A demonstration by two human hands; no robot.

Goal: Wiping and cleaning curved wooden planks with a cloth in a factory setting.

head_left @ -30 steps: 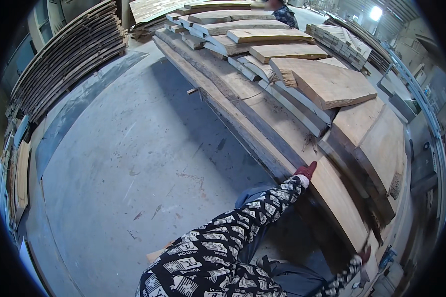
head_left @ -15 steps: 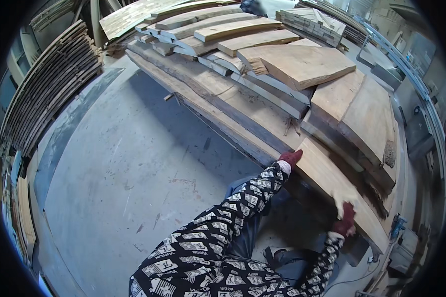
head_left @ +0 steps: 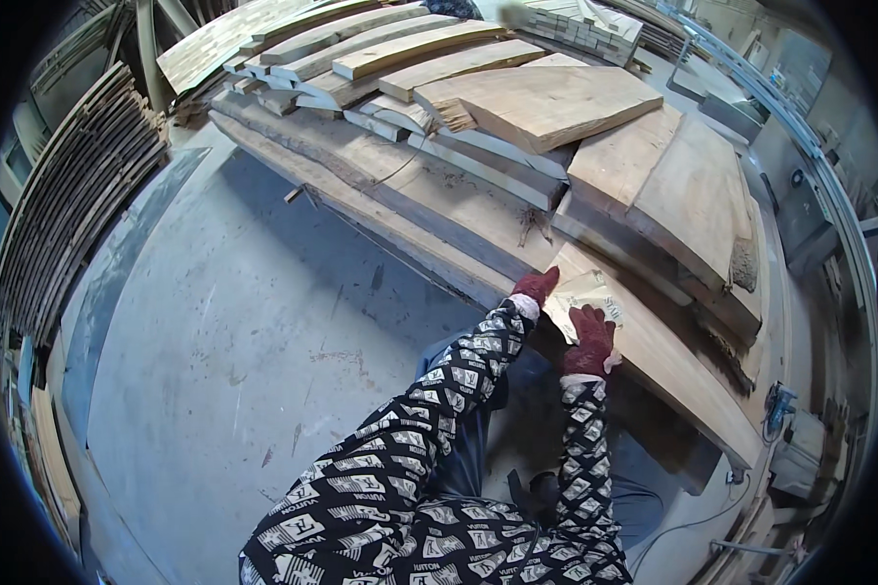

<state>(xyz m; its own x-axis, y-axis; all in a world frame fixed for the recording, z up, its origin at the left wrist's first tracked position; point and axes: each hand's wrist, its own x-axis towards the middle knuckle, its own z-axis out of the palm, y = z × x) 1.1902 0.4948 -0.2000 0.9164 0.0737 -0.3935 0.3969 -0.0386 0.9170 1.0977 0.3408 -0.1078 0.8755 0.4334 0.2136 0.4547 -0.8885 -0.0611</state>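
Note:
A pale wooden board [head_left: 688, 366] lies lengthwise in front of me, running from the middle toward the lower right. My left hand [head_left: 537, 286], in a dark red glove, grips the board's near corner at its left end. On the board's top face rests a creased, pale yellow sheet of sandpaper [head_left: 583, 291] with print on its back. My right hand [head_left: 592, 336], gloved likewise, presses on that sheet with its fingers and holds it against the wood, close to the left hand. The sheet's underside is hidden.
Thick slabs [head_left: 546, 102] are stacked beyond the board, on a long plank [head_left: 361, 200]. A curved pile of dark boards [head_left: 78, 195] stands at the left beside the grey floor [head_left: 205, 361]. A blue power tool [head_left: 778, 409] and a cable sit at the right.
My right hand has slid left along the board with the sandpaper, from near its right end to beside my left hand. The left hand keeps its place on the board; the view has shifted.

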